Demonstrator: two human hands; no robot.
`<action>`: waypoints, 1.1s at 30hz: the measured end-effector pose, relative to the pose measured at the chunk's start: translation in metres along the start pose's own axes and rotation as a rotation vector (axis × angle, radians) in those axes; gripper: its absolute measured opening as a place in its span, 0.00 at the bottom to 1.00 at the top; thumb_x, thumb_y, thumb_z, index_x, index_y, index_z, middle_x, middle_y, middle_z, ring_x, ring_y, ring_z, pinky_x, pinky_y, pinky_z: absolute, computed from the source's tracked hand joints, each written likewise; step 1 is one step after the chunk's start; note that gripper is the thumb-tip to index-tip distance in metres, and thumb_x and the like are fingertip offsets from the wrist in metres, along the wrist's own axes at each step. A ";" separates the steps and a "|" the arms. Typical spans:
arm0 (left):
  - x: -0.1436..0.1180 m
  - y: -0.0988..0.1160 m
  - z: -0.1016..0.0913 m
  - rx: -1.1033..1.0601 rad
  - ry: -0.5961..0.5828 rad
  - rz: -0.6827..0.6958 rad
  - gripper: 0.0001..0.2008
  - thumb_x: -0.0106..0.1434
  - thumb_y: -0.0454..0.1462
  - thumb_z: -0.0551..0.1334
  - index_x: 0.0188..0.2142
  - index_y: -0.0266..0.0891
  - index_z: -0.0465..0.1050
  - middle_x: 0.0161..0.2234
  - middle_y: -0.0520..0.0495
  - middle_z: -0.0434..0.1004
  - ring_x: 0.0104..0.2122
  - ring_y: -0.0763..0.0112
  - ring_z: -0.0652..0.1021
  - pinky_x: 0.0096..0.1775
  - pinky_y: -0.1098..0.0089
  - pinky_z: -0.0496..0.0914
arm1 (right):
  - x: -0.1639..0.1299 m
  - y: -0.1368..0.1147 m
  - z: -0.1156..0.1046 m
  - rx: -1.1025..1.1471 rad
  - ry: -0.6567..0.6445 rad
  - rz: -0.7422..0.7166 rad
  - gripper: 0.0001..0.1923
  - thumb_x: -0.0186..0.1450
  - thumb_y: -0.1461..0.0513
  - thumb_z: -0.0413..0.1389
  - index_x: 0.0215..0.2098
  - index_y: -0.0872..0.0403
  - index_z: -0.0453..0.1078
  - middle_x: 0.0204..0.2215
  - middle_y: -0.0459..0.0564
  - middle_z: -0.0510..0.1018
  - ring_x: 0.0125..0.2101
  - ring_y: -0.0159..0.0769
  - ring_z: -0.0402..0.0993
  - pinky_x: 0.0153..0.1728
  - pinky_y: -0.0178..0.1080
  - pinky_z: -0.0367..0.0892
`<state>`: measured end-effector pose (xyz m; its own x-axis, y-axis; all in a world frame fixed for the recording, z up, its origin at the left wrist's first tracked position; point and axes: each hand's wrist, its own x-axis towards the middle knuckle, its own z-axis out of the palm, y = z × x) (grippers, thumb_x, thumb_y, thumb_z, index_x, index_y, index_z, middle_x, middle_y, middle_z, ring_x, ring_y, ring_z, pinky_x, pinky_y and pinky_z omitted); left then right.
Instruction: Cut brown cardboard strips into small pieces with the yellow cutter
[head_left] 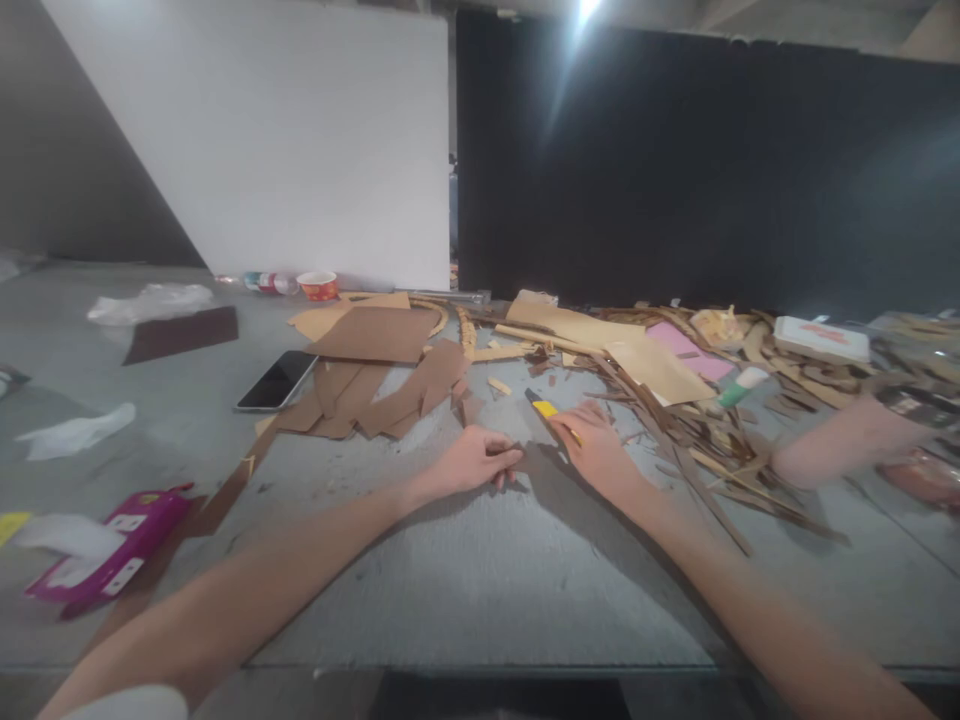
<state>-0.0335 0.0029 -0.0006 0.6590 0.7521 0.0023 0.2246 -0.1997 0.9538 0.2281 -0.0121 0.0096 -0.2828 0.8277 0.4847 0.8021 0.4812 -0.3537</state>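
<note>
My right hand [596, 447] is wrapped around a yellow utility knife [546, 407] with a dark end, which points up and to the left over the table. My left hand [480, 458] is closed in a pinch just left of it. Something small and dark seems to show at those fingertips, but it is too blurred to name. Brown sheet scraps [352, 395] lie beyond my left hand. Thin brown offcut strips [675, 440] are heaped to the right of my right hand. The two hands are apart, low over the grey table [480, 580].
At left are a black phone [277, 381], a magenta tissue pack [131, 545] and crumpled plastic [154, 303]. A paper cup [318, 286] stands at the back. On the right are a green-and-white tube [742, 387], a pink cylinder [832, 437] and a white box [821, 339].
</note>
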 end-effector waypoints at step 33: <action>0.000 -0.006 0.001 -0.168 0.154 0.062 0.22 0.75 0.55 0.64 0.37 0.39 0.76 0.34 0.46 0.84 0.27 0.72 0.80 0.32 0.70 0.72 | -0.016 -0.018 0.009 0.265 0.083 -0.117 0.12 0.78 0.52 0.58 0.44 0.47 0.81 0.38 0.51 0.88 0.39 0.43 0.85 0.46 0.46 0.78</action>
<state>-0.0342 0.0033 -0.0070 0.5479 0.8311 0.0957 0.0557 -0.1504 0.9871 0.2135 -0.0318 0.0009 -0.3122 0.7410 0.5946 0.5986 0.6394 -0.4825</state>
